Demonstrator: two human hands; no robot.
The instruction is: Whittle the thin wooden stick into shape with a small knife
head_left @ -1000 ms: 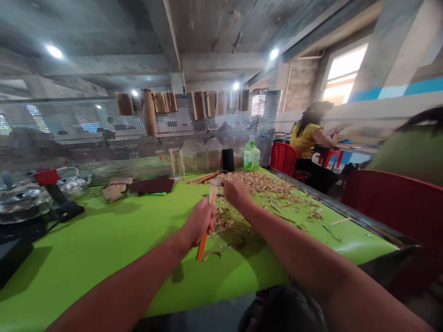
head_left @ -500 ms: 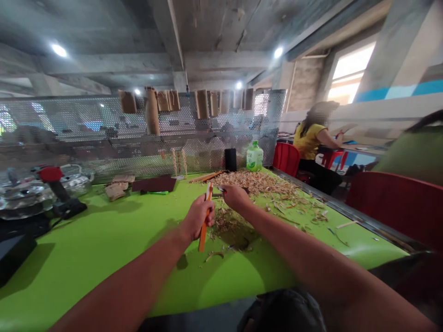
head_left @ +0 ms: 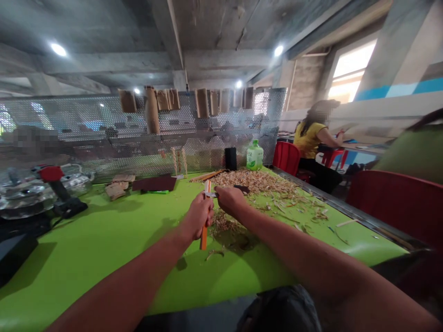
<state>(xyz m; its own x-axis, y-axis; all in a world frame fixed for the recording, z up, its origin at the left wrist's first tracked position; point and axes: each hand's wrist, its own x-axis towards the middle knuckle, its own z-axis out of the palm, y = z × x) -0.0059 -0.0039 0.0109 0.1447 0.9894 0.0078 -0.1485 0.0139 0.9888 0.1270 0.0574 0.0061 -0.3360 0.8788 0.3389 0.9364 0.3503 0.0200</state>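
Since the frame half a second ago, the right hand (head_left: 231, 201) has come leftward, so the knife (head_left: 210, 195), then apart from the stick, now lies across its upper part; the left hand has hardly shifted.

The left hand (head_left: 200, 213) is closed around the middle of the orange stick (head_left: 204, 237), whose pale end points to 12 o'clock and whose orange end runs out towards 6. That grip probably steadies the stick while leaving the upper end free for the blade. The right hand, at about 2 o'clock from the left, is curled around the knife, its handle mostly hidden; the blade reaches out at 9 o'clock, seemingly so its edge meets the stick crosswise.

Outward, a small heap of shavings (head_left: 223, 221) lies near 4 o'clock from the left hand, likely gathered there because they drop beside the work. A larger pile (head_left: 258, 181) spreads around 2 o'clock, with a green bottle (head_left: 254, 157) behind it. At 10 o'clock a dark red board (head_left: 154, 183) rests on the green surface (head_left: 104, 249); perhaps it sits aside to leave the arms room. A perforated screen (head_left: 207, 131) stands at 12 o'clock.
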